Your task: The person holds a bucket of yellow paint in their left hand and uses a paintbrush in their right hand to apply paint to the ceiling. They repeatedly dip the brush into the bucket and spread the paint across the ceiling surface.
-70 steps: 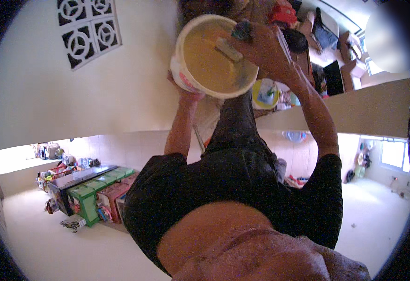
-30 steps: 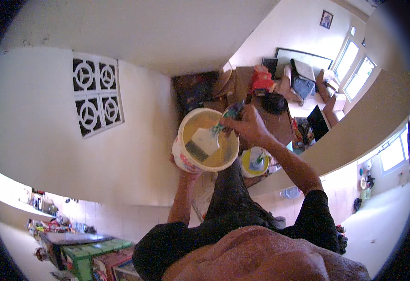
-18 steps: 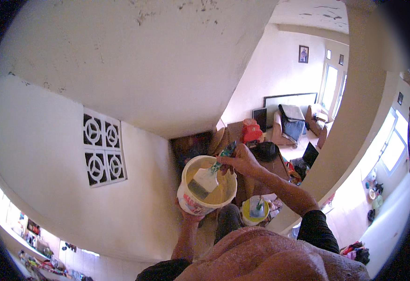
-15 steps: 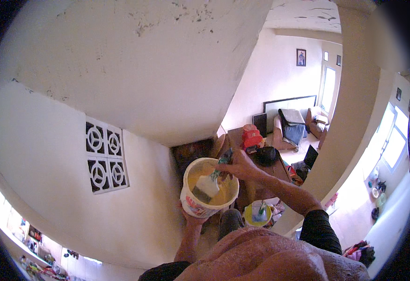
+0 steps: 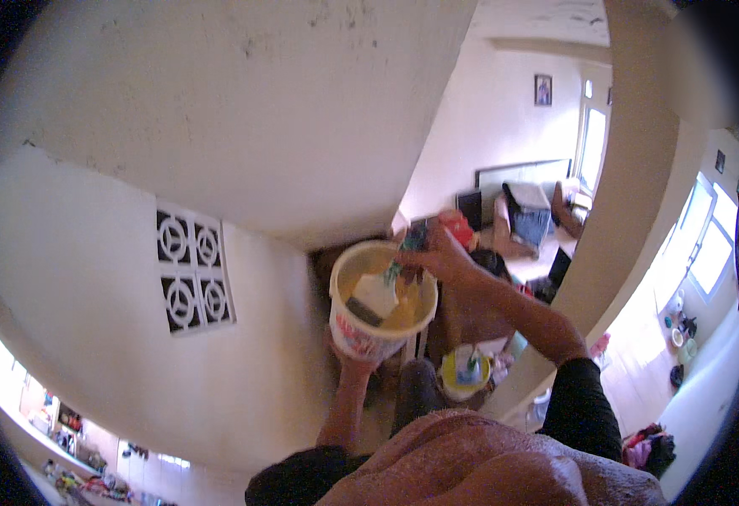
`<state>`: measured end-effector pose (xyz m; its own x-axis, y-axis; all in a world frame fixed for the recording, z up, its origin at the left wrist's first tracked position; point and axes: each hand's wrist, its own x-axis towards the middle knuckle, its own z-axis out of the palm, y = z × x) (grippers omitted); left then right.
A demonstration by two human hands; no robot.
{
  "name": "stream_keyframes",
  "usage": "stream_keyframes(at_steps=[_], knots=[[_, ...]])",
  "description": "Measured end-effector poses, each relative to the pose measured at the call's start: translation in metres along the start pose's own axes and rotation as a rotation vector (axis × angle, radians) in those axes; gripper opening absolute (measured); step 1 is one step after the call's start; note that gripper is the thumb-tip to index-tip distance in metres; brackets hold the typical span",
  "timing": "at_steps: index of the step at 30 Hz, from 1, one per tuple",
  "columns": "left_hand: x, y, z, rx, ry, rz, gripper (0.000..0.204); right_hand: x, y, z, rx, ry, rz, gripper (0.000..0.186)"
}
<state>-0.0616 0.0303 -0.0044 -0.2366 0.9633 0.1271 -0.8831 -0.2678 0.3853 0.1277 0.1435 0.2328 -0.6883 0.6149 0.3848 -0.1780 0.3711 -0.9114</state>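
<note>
A white paint bucket (image 5: 361, 341) with pale yellowish paint inside is held up before me. My left hand (image 5: 354, 363) supports it from below, its fingers mostly hidden under the bucket. My right hand (image 5: 437, 255) grips the dark patterned handle of a wide paintbrush (image 5: 378, 297). The brush reaches down into the bucket, its bristles low against the inner near-left side. Whether the bristle tips touch paint, I cannot tell.
A wall with a white vent block (image 5: 192, 268) stands to the left, under a sloping ceiling. Below right is a yellow-rimmed bucket (image 5: 464, 371) with something green-handled in it. Beyond are a brown table (image 5: 477, 316), a red object (image 5: 455, 226) and armchairs (image 5: 531, 215). A pillar edge (image 5: 639, 185) rises at right.
The bucket appears slightly higher and farther right. My right hand has risen a little and moved right, with the brush still inside the bucket. The head view has shifted slightly.
</note>
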Motion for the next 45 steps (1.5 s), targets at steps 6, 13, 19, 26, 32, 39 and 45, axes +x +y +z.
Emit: stream_keyframes(at_steps=[6, 13, 19, 26, 32, 39, 45], knots=[[0.004, 0.0, 0.02, -0.057, -0.049, -0.008, 0.088, 0.001, 0.013, -0.013, 0.031, 0.05, 0.074, 0.017], [-0.001, 0.002, 0.031, -0.118, -0.057, -0.028, 0.088, -0.013, -0.02, -0.029, -0.079, 0.144, -0.055, 0.026], [0.003, 0.009, 0.012, -0.21, -0.042, -0.029, 0.088, -0.011, -0.021, -0.032, -0.309, 0.231, -0.059, 0.023], [0.001, 0.017, 0.012, -0.176, 0.005, -0.031, 0.093, -0.002, -0.003, -0.015, -0.349, 0.065, -0.079, 0.029], [-0.006, 0.023, 0.009, -0.256, -0.16, -0.029, 0.094, -0.001, 0.021, 0.02, -0.914, 0.064, -0.248, 0.042], [-0.011, 0.026, 0.017, 0.029, 0.02, 0.066, 0.097, 0.0, 0.028, 0.031, -1.012, -0.029, -0.089, 0.041], [-0.013, 0.025, -0.045, -0.156, -0.157, -0.053, 0.112, -0.005, 0.001, 0.034, -1.161, 0.008, -0.163, 0.039]])
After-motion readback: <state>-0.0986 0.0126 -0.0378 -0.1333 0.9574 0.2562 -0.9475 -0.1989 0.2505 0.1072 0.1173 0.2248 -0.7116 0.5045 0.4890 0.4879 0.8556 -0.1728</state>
